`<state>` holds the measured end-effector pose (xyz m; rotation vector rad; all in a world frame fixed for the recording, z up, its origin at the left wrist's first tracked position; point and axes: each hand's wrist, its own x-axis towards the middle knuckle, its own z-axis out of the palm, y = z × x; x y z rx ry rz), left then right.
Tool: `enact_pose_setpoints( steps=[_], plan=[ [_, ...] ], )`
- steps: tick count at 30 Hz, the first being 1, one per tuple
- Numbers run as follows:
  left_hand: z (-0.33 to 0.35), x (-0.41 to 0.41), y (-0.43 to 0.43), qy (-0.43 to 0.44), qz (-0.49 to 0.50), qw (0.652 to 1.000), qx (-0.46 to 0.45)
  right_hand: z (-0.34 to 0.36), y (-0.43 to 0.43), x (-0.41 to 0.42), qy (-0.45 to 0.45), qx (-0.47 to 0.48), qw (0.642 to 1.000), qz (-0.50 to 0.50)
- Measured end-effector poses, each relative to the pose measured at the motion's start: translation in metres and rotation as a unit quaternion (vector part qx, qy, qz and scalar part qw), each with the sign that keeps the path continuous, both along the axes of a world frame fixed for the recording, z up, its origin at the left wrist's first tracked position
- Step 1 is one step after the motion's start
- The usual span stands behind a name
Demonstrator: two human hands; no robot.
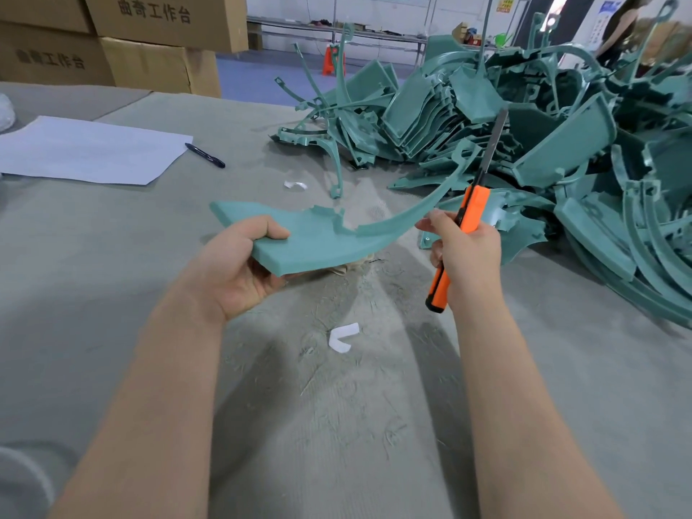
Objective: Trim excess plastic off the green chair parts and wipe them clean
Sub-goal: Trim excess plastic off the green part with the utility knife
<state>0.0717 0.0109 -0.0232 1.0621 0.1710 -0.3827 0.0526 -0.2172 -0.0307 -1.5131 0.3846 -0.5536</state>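
The part (pixel 318 243) is plain teal-green, as is the pile (pixel 543 151) behind it. Right of it, the knife (pixel 473 209) is orange and black with a grey blade. The table (pixel 112 264) under it is grey; the paper (pixel 86 151) left of it white.

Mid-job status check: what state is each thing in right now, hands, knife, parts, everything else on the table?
left hand: grips the chair part's wide end.
chair part: held above the table, ragged plastic on its upper edge.
right hand: grips the utility knife.
utility knife: blade extended, pointing up.
pile of green parts: heaped loosely on the table.
pen: lying beside the paper.
paper: lying flat.
cardboard boxes: stacked, closed.
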Motion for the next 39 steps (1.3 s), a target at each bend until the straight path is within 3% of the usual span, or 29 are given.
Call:
enact_pose_setpoints(
  steps=[5, 13, 22, 28, 34, 39],
  plan=[
    [0.000, 0.000, 0.002, -0.004, 0.009, 1.000, -0.006, -0.001, -0.003, -0.001, 0.001, -0.018, 1.000, -0.017],
    [-0.001, 0.001, 0.005, 0.000, 0.010, 1.000, -0.003, 0.001, -0.002, -0.002, -0.019, 0.055, 0.998, -0.009],
    [-0.004, 0.004, 0.005, -0.015, 0.001, 1.000, 0.004, -0.002, 0.001, 0.000, 0.003, -0.056, 0.998, 0.016],
    [-0.003, 0.002, 0.003, -0.012, -0.001, 1.000, 0.025, -0.004, -0.002, 0.004, -0.006, -0.055, 0.998, -0.004],
    [0.003, -0.001, 0.012, -0.001, 0.025, 0.998, -0.058, -0.004, -0.017, 0.000, -0.023, 0.080, 0.992, -0.099],
    [0.002, -0.007, 0.002, -0.011, -0.023, 0.999, 0.031, 0.001, -0.004, -0.003, -0.074, 0.132, 0.988, 0.013]
  ],
)
